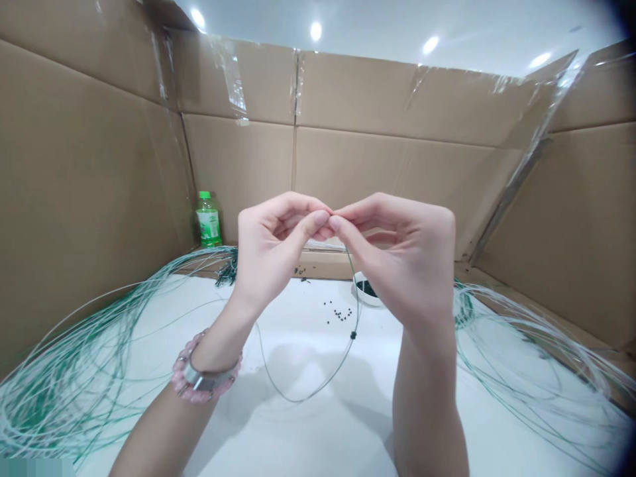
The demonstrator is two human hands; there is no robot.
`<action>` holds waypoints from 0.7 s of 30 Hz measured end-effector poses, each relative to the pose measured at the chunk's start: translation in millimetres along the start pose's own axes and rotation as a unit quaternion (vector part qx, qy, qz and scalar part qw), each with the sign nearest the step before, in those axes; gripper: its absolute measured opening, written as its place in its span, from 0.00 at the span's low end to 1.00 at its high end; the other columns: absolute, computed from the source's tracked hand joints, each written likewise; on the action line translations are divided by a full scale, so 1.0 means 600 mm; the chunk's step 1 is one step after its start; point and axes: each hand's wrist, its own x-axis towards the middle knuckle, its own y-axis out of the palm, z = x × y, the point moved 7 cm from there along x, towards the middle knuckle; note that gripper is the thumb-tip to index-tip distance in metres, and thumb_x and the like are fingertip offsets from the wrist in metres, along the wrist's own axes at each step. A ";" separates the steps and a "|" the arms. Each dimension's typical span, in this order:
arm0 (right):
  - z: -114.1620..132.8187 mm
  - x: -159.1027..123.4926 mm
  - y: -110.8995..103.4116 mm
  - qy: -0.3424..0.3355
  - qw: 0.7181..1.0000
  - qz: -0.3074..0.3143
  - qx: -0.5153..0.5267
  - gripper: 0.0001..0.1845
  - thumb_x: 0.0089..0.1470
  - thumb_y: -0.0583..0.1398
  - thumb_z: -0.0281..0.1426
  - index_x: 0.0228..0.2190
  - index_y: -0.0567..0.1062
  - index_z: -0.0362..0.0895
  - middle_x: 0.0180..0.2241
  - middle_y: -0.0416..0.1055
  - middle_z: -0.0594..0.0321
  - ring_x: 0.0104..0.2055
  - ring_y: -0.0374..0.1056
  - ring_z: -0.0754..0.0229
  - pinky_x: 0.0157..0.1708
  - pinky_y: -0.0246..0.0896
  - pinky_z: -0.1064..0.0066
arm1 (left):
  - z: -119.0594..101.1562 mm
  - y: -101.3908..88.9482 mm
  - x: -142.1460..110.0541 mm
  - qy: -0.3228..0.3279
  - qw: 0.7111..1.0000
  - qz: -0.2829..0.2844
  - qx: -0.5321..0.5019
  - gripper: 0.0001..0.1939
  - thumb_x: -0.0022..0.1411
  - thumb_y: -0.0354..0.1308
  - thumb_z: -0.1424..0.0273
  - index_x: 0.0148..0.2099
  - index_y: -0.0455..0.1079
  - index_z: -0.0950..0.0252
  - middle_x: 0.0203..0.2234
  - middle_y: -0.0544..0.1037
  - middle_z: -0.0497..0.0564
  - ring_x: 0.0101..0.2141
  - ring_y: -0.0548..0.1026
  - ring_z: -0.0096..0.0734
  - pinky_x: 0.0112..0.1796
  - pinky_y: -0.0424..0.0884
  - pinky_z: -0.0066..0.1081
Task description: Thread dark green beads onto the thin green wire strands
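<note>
My left hand (271, 245) and my right hand (402, 248) are raised in front of me, fingertips meeting in a pinch. Both are closed on a thin green cord (356, 291), whose pinched part is too small to make out. From the fingertips the cord hangs in a wide loop above the white tabletop (298, 437) and passes behind my left wrist. A small black bead (353, 335) sits on the loop's right side. A pink beaded bracelet (199, 395) and a silver band (206, 379) circle my left wrist.
Several loose black beads (342, 314) lie near a white bowl (365, 296) of dark beads, partly behind my right hand. Bundles of green and white cords (64, 384) spread along both sides. A green bottle (208, 222) stands back left. Cardboard walls (372, 159) surround the table.
</note>
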 end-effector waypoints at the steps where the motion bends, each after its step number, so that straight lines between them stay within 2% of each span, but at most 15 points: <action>1: -0.002 0.000 -0.001 0.010 1.000 0.002 -0.011 0.07 0.51 0.60 0.25 0.24 0.75 0.46 0.24 0.75 0.68 0.28 0.73 0.65 0.25 0.69 0.76 | -0.001 0.001 -0.001 0.004 1.000 -0.001 0.010 0.03 0.56 0.60 0.75 0.30 0.73 0.67 0.21 0.76 0.44 0.22 0.75 0.17 0.26 0.72 0.16; 4: -0.018 0.002 -0.013 0.054 0.996 0.038 -0.052 0.05 0.49 0.61 0.27 0.22 0.73 0.45 0.23 0.73 0.67 0.26 0.71 0.65 0.23 0.68 0.75 | -0.001 0.004 -0.003 0.007 0.999 0.005 0.037 0.04 0.57 0.60 0.73 0.30 0.72 0.67 0.20 0.76 0.44 0.23 0.74 0.17 0.26 0.72 0.16; 6: -0.037 -0.002 -0.014 0.096 0.981 0.135 -0.097 0.07 0.47 0.61 0.28 0.20 0.72 0.45 0.21 0.72 0.67 0.25 0.70 0.64 0.22 0.66 0.73 | 0.002 0.006 -0.004 0.000 0.999 0.010 0.048 0.05 0.57 0.60 0.72 0.30 0.71 0.68 0.20 0.75 0.45 0.22 0.74 0.17 0.26 0.71 0.16; 8: -0.057 -0.014 -0.008 0.128 0.947 0.263 -0.134 0.06 0.45 0.62 0.29 0.19 0.73 0.45 0.21 0.73 0.67 0.27 0.71 0.62 0.23 0.66 0.72 | 0.007 0.008 -0.005 -0.008 0.998 0.021 0.053 0.06 0.57 0.60 0.72 0.29 0.71 0.68 0.20 0.75 0.45 0.22 0.73 0.17 0.26 0.71 0.16; 9: -0.062 -0.018 -0.009 0.136 0.937 0.292 -0.133 0.04 0.45 0.63 0.30 0.22 0.75 0.46 0.24 0.74 0.67 0.30 0.72 0.61 0.26 0.68 0.72 | 0.010 0.011 -0.006 -0.011 0.998 0.030 0.052 0.06 0.57 0.60 0.72 0.28 0.71 0.68 0.20 0.76 0.45 0.21 0.73 0.17 0.25 0.71 0.16; 10: -0.064 -0.016 -0.013 0.140 0.941 0.283 -0.118 0.02 0.46 0.63 0.31 0.25 0.76 0.46 0.27 0.76 0.66 0.32 0.73 0.60 0.28 0.69 0.72 | 0.014 0.015 -0.007 -0.017 0.998 0.042 0.048 0.06 0.57 0.60 0.72 0.28 0.71 0.68 0.21 0.76 0.45 0.21 0.73 0.17 0.25 0.71 0.16; 12: -0.060 -0.006 -0.021 0.134 0.967 0.208 -0.057 0.05 0.48 0.63 0.31 0.31 0.78 0.46 0.31 0.77 0.65 0.35 0.74 0.61 0.33 0.72 0.73 | 0.021 0.024 -0.010 -0.027 0.997 0.061 0.031 0.05 0.56 0.60 0.73 0.29 0.71 0.68 0.21 0.76 0.45 0.22 0.74 0.17 0.25 0.71 0.16; 14: -0.053 0.002 -0.020 0.113 0.983 0.147 0.010 0.05 0.50 0.61 0.29 0.31 0.78 0.45 0.30 0.77 0.65 0.33 0.74 0.63 0.35 0.72 0.73 | 0.028 0.029 -0.011 -0.035 0.997 0.065 0.013 0.04 0.56 0.61 0.73 0.29 0.72 0.68 0.22 0.76 0.46 0.22 0.74 0.17 0.26 0.71 0.16; 17: -0.049 0.006 -0.008 0.089 0.988 0.121 0.037 0.07 0.51 0.60 0.25 0.25 0.77 0.45 0.26 0.76 0.66 0.30 0.74 0.63 0.30 0.71 0.74 | 0.043 0.030 -0.010 -0.051 0.998 0.047 -0.008 0.04 0.55 0.61 0.73 0.29 0.72 0.68 0.20 0.76 0.45 0.21 0.73 0.17 0.25 0.71 0.16; 21: -0.062 0.008 -0.005 0.099 0.988 0.117 -0.007 0.08 0.50 0.59 0.24 0.23 0.76 0.45 0.24 0.75 0.66 0.27 0.72 0.64 0.26 0.68 0.75 | 0.073 0.031 -0.007 -0.101 0.993 0.037 -0.050 0.06 0.55 0.61 0.72 0.28 0.71 0.69 0.19 0.74 0.45 0.20 0.72 0.16 0.24 0.70 0.16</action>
